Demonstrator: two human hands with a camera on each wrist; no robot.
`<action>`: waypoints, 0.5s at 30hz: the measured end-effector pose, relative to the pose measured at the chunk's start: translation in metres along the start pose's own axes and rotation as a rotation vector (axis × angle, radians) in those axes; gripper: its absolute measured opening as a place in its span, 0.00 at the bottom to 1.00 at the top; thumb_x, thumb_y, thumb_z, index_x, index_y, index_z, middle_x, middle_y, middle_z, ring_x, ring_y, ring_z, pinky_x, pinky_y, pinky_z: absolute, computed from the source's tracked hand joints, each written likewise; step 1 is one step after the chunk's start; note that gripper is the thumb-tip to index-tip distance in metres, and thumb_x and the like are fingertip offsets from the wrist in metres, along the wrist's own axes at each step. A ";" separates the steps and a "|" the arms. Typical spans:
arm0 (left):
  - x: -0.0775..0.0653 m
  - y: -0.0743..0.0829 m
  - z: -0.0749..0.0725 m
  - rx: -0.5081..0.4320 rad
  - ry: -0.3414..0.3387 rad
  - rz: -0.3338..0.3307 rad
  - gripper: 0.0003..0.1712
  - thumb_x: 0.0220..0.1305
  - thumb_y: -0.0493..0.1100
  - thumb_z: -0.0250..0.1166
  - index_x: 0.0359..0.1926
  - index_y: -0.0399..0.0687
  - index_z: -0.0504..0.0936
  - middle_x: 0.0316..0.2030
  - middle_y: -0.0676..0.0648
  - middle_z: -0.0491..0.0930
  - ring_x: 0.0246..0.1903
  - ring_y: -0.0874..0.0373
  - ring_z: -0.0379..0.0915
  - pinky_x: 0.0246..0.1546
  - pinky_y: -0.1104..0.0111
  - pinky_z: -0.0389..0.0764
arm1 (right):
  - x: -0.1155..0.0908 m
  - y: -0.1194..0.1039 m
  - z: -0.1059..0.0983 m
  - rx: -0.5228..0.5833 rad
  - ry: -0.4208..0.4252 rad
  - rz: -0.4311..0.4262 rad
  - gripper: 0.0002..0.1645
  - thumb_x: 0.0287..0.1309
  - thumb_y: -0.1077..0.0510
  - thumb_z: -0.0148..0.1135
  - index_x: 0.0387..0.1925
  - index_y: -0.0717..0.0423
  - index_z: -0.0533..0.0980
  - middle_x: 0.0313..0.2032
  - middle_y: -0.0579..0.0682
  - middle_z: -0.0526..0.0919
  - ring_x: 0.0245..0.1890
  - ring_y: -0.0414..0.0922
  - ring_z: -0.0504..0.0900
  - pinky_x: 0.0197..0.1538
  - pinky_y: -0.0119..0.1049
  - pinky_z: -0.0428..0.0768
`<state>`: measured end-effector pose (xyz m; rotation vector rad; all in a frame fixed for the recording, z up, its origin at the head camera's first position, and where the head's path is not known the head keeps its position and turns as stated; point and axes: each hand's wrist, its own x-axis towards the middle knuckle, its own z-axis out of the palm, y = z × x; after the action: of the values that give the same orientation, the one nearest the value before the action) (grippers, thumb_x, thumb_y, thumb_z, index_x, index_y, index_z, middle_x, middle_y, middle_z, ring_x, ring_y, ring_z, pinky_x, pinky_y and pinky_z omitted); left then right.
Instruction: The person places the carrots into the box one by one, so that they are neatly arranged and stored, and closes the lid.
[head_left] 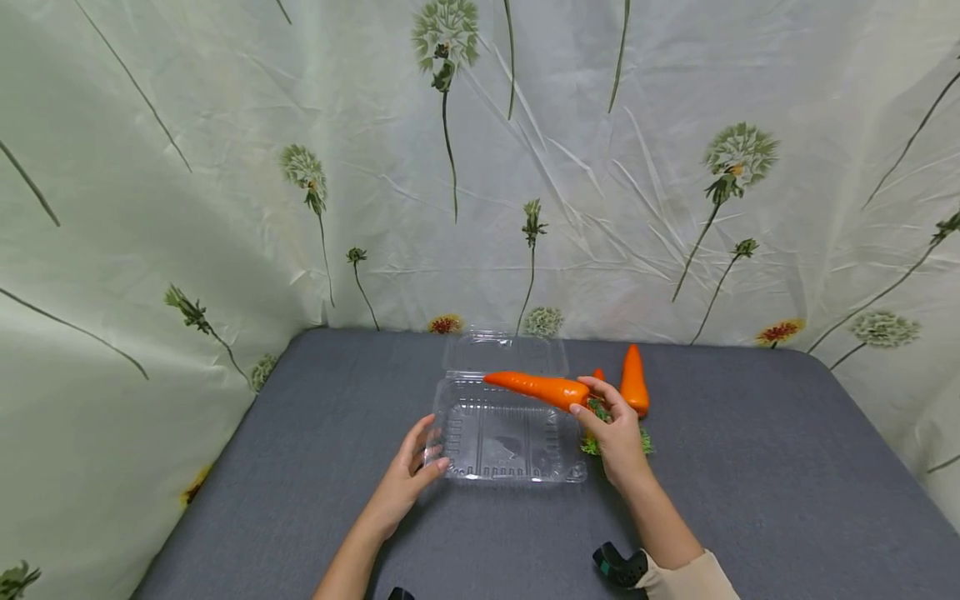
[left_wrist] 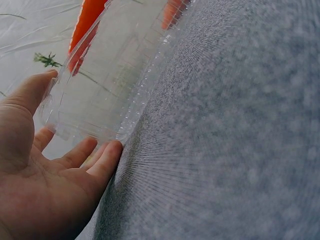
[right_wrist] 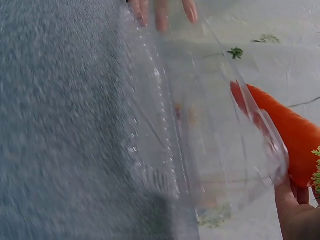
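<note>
One clear plastic clamshell container (head_left: 501, 429) lies open on the grey fabric-covered table (head_left: 750, 500), its hinged lid (head_left: 504, 353) laid back toward the pale green backdrop cloth printed with dandelion heads (head_left: 225, 167). No brand, label or legible writing shows on the container, the table or the cloth.

Three orange plastic carrots are counted. The right hand (head_left: 617, 433) pinches the first carrot (head_left: 536, 387) at its thick end, beside the green leafy top, and holds it level above the open tray, tip toward the person's left. The second carrot (head_left: 633, 381) lies on the table just right of the container, tip pointing away. The third carrot (head_left: 597, 375) shows only as a small orange tip behind the right hand.

The left hand (head_left: 408, 475) has its fingers spread and nearly straight, thumb and fingertips (left_wrist: 107, 155) touching the container's near left corner without curling round it.
</note>
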<state>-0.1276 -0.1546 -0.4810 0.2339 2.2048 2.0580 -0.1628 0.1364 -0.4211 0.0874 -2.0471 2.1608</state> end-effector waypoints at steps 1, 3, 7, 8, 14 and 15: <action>0.000 0.000 0.000 -0.002 0.002 -0.003 0.40 0.58 0.41 0.62 0.67 0.55 0.51 0.62 0.36 0.56 0.58 0.39 0.56 0.51 0.52 0.65 | 0.000 0.001 0.002 -0.001 -0.005 0.004 0.25 0.51 0.68 0.61 0.52 0.67 0.68 0.45 0.50 0.71 0.45 0.46 0.65 0.39 0.28 0.71; 0.000 0.000 0.000 -0.004 0.004 -0.002 0.40 0.58 0.41 0.62 0.67 0.55 0.51 0.62 0.36 0.56 0.58 0.40 0.56 0.50 0.52 0.65 | 0.001 0.003 0.005 -0.013 -0.015 0.014 0.24 0.51 0.68 0.61 0.52 0.66 0.69 0.45 0.51 0.72 0.45 0.45 0.65 0.40 0.30 0.70; 0.000 0.000 0.001 -0.007 0.010 -0.014 0.40 0.58 0.42 0.63 0.67 0.56 0.51 0.62 0.37 0.56 0.58 0.40 0.56 0.51 0.51 0.64 | 0.001 0.006 0.011 -0.037 -0.041 0.036 0.25 0.52 0.66 0.62 0.53 0.64 0.69 0.47 0.53 0.71 0.45 0.45 0.65 0.42 0.32 0.69; 0.000 0.000 0.001 -0.005 0.010 -0.019 0.41 0.58 0.42 0.63 0.67 0.56 0.51 0.63 0.38 0.55 0.58 0.40 0.56 0.51 0.51 0.64 | 0.001 0.007 0.012 -0.041 -0.047 0.040 0.25 0.52 0.66 0.62 0.53 0.63 0.69 0.48 0.53 0.71 0.45 0.45 0.65 0.42 0.32 0.68; 0.000 0.001 0.000 -0.005 0.003 -0.035 0.40 0.58 0.42 0.62 0.67 0.58 0.51 0.63 0.39 0.54 0.59 0.40 0.53 0.52 0.49 0.62 | 0.004 0.011 0.020 -0.034 -0.091 0.086 0.27 0.51 0.65 0.63 0.54 0.63 0.69 0.50 0.54 0.71 0.44 0.47 0.66 0.39 0.32 0.72; -0.001 0.002 0.000 -0.009 -0.002 -0.033 0.40 0.58 0.43 0.62 0.67 0.59 0.51 0.64 0.39 0.54 0.60 0.40 0.53 0.52 0.49 0.62 | 0.005 0.012 0.021 -0.032 -0.098 0.094 0.27 0.51 0.65 0.63 0.54 0.63 0.69 0.50 0.54 0.71 0.44 0.47 0.67 0.38 0.32 0.73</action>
<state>-0.1270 -0.1549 -0.4792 0.1970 2.1833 2.0493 -0.1708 0.1154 -0.4306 0.0969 -2.1798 2.2188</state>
